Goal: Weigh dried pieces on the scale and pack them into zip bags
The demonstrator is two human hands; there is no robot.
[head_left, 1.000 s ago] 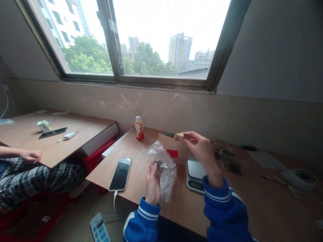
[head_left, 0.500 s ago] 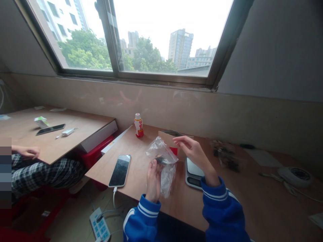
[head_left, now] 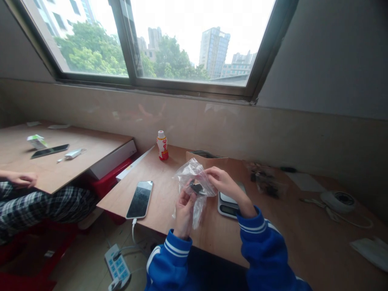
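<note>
A clear plastic zip bag (head_left: 188, 173) is held up over the front of the table, with a small dark object (head_left: 197, 186) showing in it; its kind I cannot make out. My left hand (head_left: 184, 210) is closed on the bag from below, thumb beside the dark object. At the bag's upper right edge, the fingers of my right hand (head_left: 224, 185) are pinched together on the plastic. Partly behind my right wrist lies a kitchen scale (head_left: 224, 208) with a small display. Behind the bag stands an open cardboard box (head_left: 209, 161).
A phone (head_left: 140, 200) on a charging cable and a red-and-white bottle (head_left: 162, 147) are left of my hands. Bags of dark parts (head_left: 266, 182) and a white round device (head_left: 338, 201) lie right. A power strip (head_left: 117, 264) is on the floor. Another person's hand (head_left: 22, 179) rests far left.
My right hand has come down from above the bag and now touches its right edge. The left hand has turned the bag, showing more of the dark object. The view has shifted slightly.
</note>
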